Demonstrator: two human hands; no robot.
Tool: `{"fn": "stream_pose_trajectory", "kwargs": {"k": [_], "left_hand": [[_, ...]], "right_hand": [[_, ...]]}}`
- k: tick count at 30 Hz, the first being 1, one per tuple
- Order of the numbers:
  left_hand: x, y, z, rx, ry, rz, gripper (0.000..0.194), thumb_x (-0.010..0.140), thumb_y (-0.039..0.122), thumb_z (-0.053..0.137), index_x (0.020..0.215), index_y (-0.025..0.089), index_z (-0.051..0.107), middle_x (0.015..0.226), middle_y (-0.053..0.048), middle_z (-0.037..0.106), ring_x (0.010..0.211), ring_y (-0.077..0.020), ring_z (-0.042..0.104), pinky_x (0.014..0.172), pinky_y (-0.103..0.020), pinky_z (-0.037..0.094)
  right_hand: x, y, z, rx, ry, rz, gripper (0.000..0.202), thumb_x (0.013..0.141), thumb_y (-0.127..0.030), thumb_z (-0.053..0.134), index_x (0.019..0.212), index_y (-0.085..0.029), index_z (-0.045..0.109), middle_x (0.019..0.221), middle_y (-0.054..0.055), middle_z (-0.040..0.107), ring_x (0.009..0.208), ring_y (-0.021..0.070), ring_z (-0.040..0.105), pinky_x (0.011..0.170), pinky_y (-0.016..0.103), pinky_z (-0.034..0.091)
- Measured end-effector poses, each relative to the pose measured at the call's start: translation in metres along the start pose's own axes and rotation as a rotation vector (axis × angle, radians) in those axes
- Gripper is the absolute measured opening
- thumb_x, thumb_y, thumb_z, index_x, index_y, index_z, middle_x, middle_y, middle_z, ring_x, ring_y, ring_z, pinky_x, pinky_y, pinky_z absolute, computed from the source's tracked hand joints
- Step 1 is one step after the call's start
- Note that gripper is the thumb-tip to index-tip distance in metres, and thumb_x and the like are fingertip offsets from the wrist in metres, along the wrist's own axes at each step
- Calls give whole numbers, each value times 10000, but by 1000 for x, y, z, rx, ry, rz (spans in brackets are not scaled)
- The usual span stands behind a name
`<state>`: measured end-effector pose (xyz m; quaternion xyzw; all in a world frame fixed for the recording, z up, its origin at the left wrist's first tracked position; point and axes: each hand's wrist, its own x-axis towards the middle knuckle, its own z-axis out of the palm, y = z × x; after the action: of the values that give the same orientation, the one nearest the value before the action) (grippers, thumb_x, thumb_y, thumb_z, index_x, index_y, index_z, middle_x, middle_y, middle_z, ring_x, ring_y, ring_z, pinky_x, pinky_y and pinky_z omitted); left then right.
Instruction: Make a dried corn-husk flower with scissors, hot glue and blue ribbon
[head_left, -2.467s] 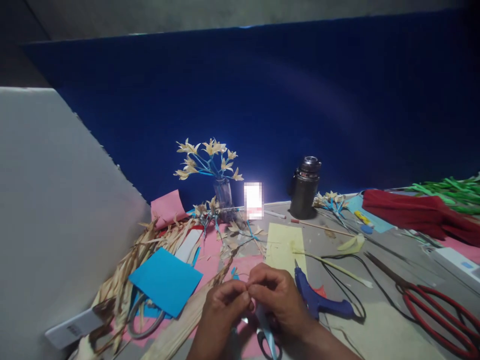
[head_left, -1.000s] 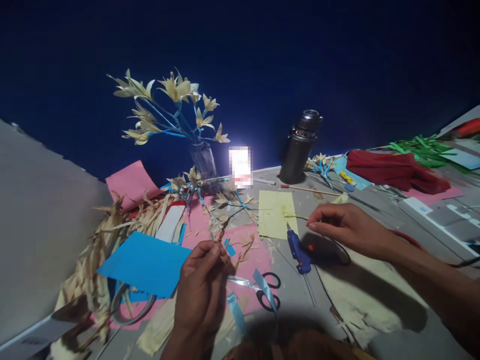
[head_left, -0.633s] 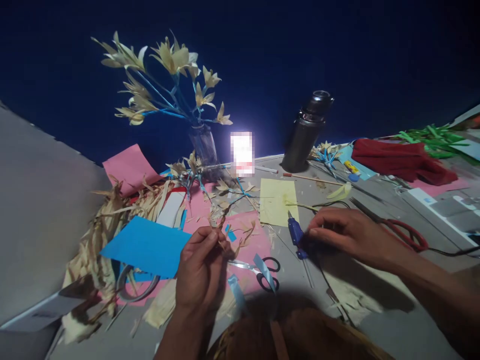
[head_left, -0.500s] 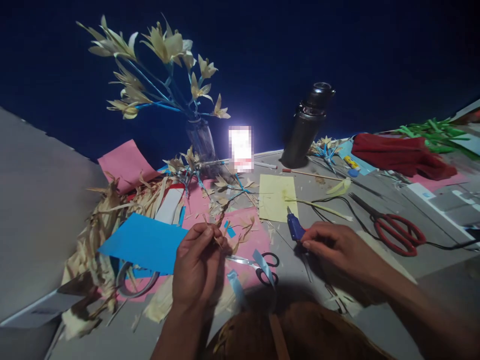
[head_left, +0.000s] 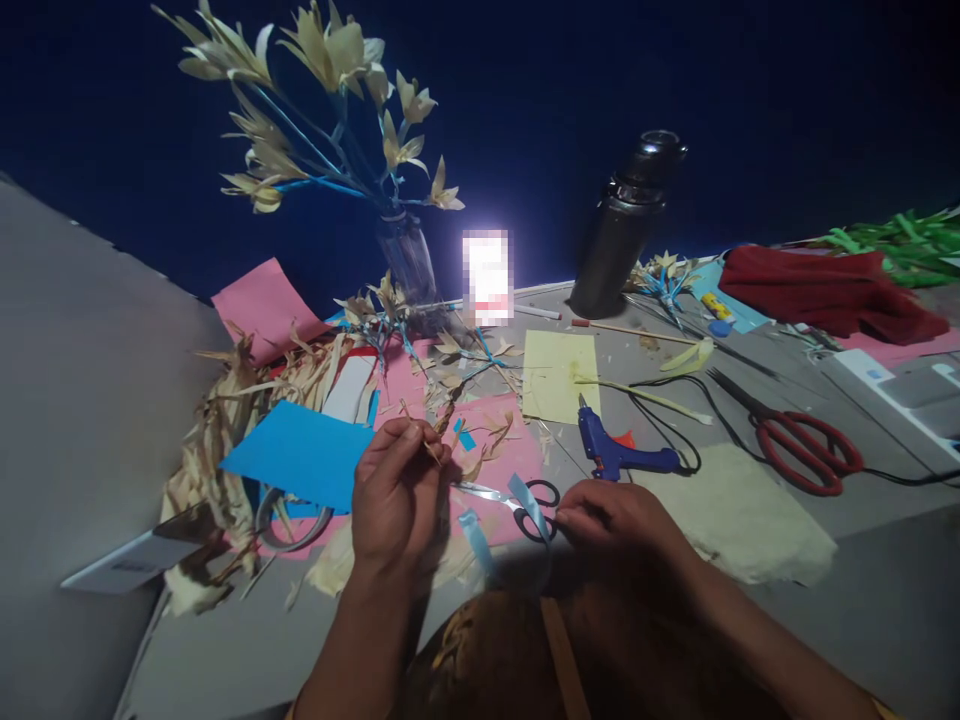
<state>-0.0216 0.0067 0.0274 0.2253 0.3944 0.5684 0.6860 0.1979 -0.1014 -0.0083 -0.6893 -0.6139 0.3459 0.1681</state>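
Observation:
My left hand (head_left: 401, 490), fingers pinched together, holds a thin strip of dried husk (head_left: 433, 455) above the pink paper (head_left: 487, 430). My right hand (head_left: 611, 515) has its fingers curled and thumb pressed in; what is between them, if anything, is hidden. Its fingertips are beside the black handles of the small scissors (head_left: 499, 495), and I cannot tell whether they touch. A light blue ribbon piece (head_left: 527, 505) lies across those scissors, another ribbon (head_left: 474, 540) nearby. The blue glue gun (head_left: 619, 455) lies on the table just beyond my right hand.
Husk flowers (head_left: 330, 50) stand in a glass bottle (head_left: 409, 260) at the back left. A dark flask (head_left: 622, 230) is at the back right. Large red-handled scissors (head_left: 810, 450), yellow paper (head_left: 551, 365), blue paper (head_left: 300, 455), a tape roll (head_left: 296, 535) and husks (head_left: 202, 440) surround the hands.
My right hand has moved from the glue gun left and nearer me, toward the small scissors. The glue gun now shows whole. My left hand keeps its pinch; the view has tilted slightly downward.

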Motion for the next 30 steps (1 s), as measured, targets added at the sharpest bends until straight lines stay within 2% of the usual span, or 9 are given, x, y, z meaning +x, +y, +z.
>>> {"fn": "stream_pose_trajectory", "kwargs": {"k": [4,8,12,15,20,23,28,30], "left_hand": [[-1,-1,1,-1,-4,-11,173,737,201,780,758,162,613,725,10,592,613,-114,547,564,-257,506],[-2,-1,2,-4,15,-35,156,771,198,756,780,165,604,746,11,574,629,-111,535,588,-272,523],[-3,-1,4,-1,28,-57,163,781,203,750,787,170,591,767,9,565,639,-114,526,614,-296,539],[-4,0,6,19,45,-69,179,764,196,765,787,171,589,775,9,561,658,-119,533,633,-293,541],[-9,3,8,23,28,-68,174,760,173,757,801,184,588,795,8,550,690,-126,529,636,-285,531],[-17,7,6,49,-97,-46,148,780,149,731,801,204,595,796,7,547,704,-142,537,660,-324,541],[-35,11,0,-10,-498,-108,188,800,288,715,678,216,591,643,-3,474,595,-163,505,590,-361,503],[-40,11,0,-15,-625,-151,175,779,323,728,681,229,618,628,-9,472,600,-175,517,603,-374,490]], "right_hand": [[3,-10,0,41,-79,105,245,833,-446,674,1005,-275,708,796,-21,757,683,180,658,625,265,379],[7,-17,2,78,-155,79,407,790,-507,744,1110,-272,656,876,-42,777,719,177,670,639,255,356],[13,-20,10,22,-143,40,254,826,-343,697,1060,-255,652,847,-42,768,728,163,662,611,246,295],[16,-22,14,4,-99,18,186,801,-211,653,985,-231,670,809,-32,744,700,149,634,586,237,279],[22,-31,-2,158,72,-122,86,809,-139,649,866,-188,691,743,-20,696,662,126,588,619,215,355],[32,-45,-17,228,182,-251,72,841,-122,647,857,-174,695,759,-11,687,678,121,589,651,217,390],[58,-69,-23,451,341,-291,89,858,-118,648,885,-172,713,803,-2,714,742,127,653,702,220,473],[65,-75,-19,543,323,-352,156,857,-114,643,976,-173,726,927,26,747,844,141,691,760,231,513]]}}
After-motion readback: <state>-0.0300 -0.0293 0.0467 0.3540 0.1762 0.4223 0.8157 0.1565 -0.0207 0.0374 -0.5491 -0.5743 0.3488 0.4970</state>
